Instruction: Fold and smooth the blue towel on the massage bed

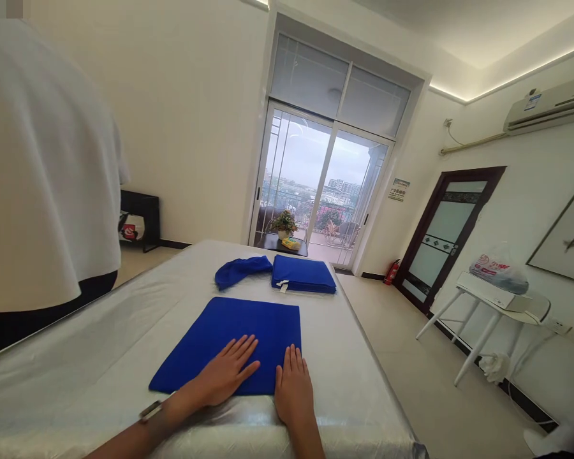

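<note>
A blue cloth [210,338], folded into a flat four-sided piece, lies on the plastic-covered bed [358,395]. My left hand [229,370] rests flat on its near part, fingers stretched out and the thumb apart. At the cloth's right edge lies my right hand [294,386], palm down with straight fingers, partly on the cover. Neither hand grips anything. Beyond the cloth sits a stack of folded blue cloth [303,274] with a white tag. A crumpled blue cloth [242,271] lies left of that stack.
A person in a white top [52,166] stands close at the bed's left side. Past the far end, a small dark table [268,242] holds a potted plant [284,223]. To the right, a white chair [483,319] bears a box and a plastic bag [500,274].
</note>
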`<control>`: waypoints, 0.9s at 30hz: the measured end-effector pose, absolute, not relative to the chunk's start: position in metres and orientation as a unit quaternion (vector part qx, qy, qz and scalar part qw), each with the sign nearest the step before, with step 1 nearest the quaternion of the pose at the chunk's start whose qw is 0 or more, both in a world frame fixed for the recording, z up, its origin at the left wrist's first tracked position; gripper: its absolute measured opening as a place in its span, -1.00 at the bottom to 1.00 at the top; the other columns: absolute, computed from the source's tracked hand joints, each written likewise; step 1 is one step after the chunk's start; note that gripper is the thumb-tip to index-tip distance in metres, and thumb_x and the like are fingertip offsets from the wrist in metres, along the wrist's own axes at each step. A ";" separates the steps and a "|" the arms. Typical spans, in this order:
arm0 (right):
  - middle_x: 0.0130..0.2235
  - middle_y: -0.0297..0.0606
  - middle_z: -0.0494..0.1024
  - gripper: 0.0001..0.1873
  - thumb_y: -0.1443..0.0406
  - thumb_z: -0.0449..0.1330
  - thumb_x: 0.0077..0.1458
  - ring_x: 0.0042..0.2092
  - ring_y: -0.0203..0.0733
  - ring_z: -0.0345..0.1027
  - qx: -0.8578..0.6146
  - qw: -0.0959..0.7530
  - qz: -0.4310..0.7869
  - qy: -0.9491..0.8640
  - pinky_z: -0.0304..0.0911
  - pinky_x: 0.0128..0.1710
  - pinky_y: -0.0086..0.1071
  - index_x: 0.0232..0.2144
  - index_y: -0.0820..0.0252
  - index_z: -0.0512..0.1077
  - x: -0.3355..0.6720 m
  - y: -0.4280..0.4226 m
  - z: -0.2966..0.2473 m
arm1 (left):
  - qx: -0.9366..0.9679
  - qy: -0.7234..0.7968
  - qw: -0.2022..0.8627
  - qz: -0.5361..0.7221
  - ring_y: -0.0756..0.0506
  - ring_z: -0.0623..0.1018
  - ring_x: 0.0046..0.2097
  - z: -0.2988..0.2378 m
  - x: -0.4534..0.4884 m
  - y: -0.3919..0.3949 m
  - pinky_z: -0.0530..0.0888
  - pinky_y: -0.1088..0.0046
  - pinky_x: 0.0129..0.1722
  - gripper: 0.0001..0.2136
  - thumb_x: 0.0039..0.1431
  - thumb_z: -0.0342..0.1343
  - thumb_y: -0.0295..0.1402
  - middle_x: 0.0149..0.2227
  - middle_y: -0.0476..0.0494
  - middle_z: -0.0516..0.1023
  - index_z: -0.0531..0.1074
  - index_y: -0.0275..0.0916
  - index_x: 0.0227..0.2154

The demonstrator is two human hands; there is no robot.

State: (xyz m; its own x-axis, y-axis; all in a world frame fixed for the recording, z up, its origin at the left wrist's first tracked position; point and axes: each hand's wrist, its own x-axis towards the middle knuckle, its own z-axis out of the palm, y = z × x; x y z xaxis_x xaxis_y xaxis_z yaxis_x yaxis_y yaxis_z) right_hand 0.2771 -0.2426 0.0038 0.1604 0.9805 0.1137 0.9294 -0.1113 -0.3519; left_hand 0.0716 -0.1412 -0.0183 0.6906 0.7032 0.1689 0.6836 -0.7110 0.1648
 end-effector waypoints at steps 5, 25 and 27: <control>0.44 -0.24 -0.07 -0.35 0.15 -0.29 0.38 0.45 -0.15 -0.24 -0.742 0.172 0.083 -0.643 -0.22 0.42 -0.15 0.41 0.30 -0.02 0.278 -0.242 0.001 | 0.888 0.443 0.002 0.123 -0.23 0.11 0.41 -0.042 -0.036 -0.137 0.15 0.05 0.34 -0.49 0.37 -0.24 0.01 0.40 -0.02 0.10 0.14 0.12 0.32; 0.44 -0.18 -0.07 -0.35 0.16 -0.27 0.40 0.45 -0.12 -0.24 -0.751 0.041 0.046 -0.657 -0.25 0.41 -0.18 0.41 0.36 -0.05 0.278 -0.244 0.027 | 0.832 0.537 0.059 0.126 -0.30 -0.06 0.45 -0.022 -0.039 -0.175 0.08 0.02 0.38 -0.14 0.23 -0.22 0.25 0.45 -0.19 -0.14 -0.18 -0.24 0.41; 0.44 -0.20 -0.06 -0.35 0.15 -0.27 0.40 0.45 -0.12 -0.26 -0.742 0.037 0.043 -0.668 -0.26 0.41 -0.16 0.41 0.34 -0.03 0.279 -0.236 0.036 | 0.832 0.535 0.059 0.135 -0.30 -0.04 0.45 -0.021 -0.038 -0.176 0.10 0.03 0.37 -0.14 0.23 -0.23 0.25 0.45 -0.18 -0.13 -0.18 -0.23 0.41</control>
